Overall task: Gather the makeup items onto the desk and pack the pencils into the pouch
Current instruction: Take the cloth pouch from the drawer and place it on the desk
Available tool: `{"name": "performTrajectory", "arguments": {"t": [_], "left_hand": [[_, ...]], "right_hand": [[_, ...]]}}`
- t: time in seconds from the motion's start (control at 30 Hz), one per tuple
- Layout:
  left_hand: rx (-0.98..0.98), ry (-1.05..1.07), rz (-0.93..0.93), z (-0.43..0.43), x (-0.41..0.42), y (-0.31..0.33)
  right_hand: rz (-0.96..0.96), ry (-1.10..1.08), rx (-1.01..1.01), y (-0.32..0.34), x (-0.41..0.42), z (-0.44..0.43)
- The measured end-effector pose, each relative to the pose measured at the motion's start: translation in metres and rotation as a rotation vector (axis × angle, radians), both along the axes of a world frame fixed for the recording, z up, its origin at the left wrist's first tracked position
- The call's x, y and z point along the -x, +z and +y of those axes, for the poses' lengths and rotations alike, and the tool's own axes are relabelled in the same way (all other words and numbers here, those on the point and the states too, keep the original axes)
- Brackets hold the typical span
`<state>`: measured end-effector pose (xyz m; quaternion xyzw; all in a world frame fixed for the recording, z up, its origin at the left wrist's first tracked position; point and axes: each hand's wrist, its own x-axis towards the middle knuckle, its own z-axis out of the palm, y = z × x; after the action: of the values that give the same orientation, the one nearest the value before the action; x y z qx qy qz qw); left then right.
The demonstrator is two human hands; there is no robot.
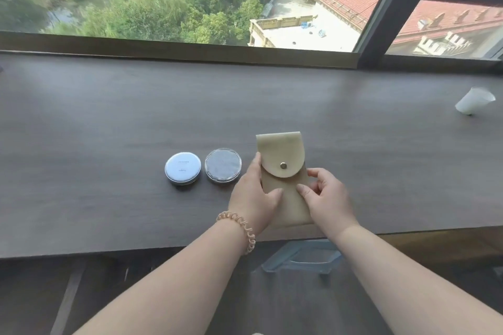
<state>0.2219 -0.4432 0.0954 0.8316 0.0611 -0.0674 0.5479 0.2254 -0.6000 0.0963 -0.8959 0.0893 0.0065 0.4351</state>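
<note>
Two hands pinch the snapped pouch [283,155] at 6 o'clock on the desk [109,116] — left hand [254,195] at its 9 o'clock, right hand [325,198] at 3. Silver compact [183,167] and clear-lidded compact [223,164] lie further toward 9.

My forearms [190,274] are bare right down to the lower edge of view. Just behind my left grip [254,198], a spiral coil band [239,229] circles the wrist, pale peach and glossy, looped like a telephone cord.
</note>
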Motion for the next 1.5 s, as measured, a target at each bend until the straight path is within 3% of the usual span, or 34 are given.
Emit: {"name": "performTrajectory", "arguments": {"t": [0.17,0.4,0.57,0.67,0.87,1.07,1.3,1.5], "left_hand": [[-0.165,0.025,0.055,-0.028,-0.027,-0.018],[-0.309,0.005,0.087,-0.044,-0.043,-0.029],[-0.689,-0.005,0.057,-0.047,-0.038,-0.032],[-0.777,-0.014,0.039,-0.048,-0.035,-0.032],[-0.661,-0.047,-0.070,-0.032,-0.011,-0.025],[-0.537,-0.060,-0.198,0.022,0.040,-0.014],[-0.529,0.198,-0.315,0.133,0.119,-0.008],[-0.545,0.365,-0.207,0.229,0.183,-0.019]], "right_hand": [[0.059,0.015,0.073,-0.019,-0.029,-0.022],[0.049,-0.052,0.351,-0.036,-0.054,-0.020],[-0.017,0.018,0.551,-0.041,-0.051,-0.020],[-0.050,0.103,0.591,-0.045,-0.046,-0.019],[-0.199,0.093,0.558,-0.043,-0.036,-0.005],[-0.449,0.164,0.357,-0.029,0.002,0.056],[-0.545,0.474,0.270,-0.018,0.063,0.156],[-0.554,0.658,0.219,-0.022,0.110,0.254]]}}
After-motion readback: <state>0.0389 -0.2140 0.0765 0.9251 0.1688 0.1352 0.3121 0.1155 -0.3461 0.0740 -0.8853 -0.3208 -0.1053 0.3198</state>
